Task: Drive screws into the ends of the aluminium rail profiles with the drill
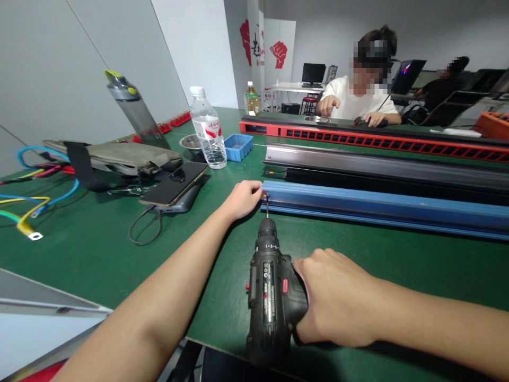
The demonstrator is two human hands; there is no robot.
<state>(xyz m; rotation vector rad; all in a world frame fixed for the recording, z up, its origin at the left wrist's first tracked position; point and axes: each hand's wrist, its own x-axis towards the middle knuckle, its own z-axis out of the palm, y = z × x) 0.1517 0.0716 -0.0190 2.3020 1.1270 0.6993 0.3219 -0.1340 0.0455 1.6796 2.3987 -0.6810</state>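
Note:
My right hand [338, 297] is wrapped round the grip of a black cordless drill [268, 286]. The drill points away from me, and its bit reaches the left end of a long blue metal rail [382, 204]. At the bit's tip sits a small dark piece, perhaps a screw, too small to make out well. My left hand [245, 199] is closed at that same end of the rail, fingers and thumb pinched against it; the fingertips are partly hidden. Behind the blue rail lies a grey metal rail [358, 161] with a black strip along it.
A red slotted rail [358, 139] spans the back, where a person in a white shirt [358, 95] works. To the left are a water bottle [210, 132], blue bin [238, 147], metal bowl [191, 142], phone [175, 183], grey bag [123, 156], tilted grey bottle [135, 109] and cables [27, 225].

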